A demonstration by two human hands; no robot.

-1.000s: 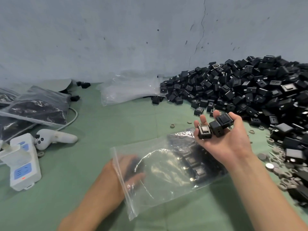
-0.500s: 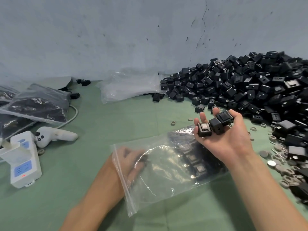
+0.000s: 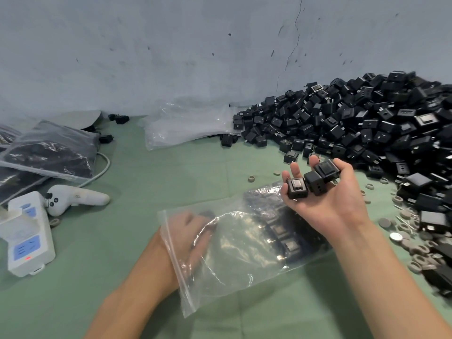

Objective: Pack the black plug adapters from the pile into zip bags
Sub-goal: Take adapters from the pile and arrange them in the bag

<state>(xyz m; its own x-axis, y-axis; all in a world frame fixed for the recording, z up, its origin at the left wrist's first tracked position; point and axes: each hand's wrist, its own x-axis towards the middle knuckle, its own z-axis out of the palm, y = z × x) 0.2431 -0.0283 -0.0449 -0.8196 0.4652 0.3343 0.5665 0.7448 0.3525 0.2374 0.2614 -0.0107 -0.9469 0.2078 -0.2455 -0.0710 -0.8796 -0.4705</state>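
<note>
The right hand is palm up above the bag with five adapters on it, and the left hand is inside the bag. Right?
Not quite. The head view shows three adapters on the right hand, not five. The rest holds: the hand is palm up above the bag, and the left hand is inside it.

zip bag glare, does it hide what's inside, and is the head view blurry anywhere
Head view: white glare streaks the zip bag, yet the adapters inside read clearly; the left hand shows hazy through the plastic; the pile softens toward the right edge.
</note>
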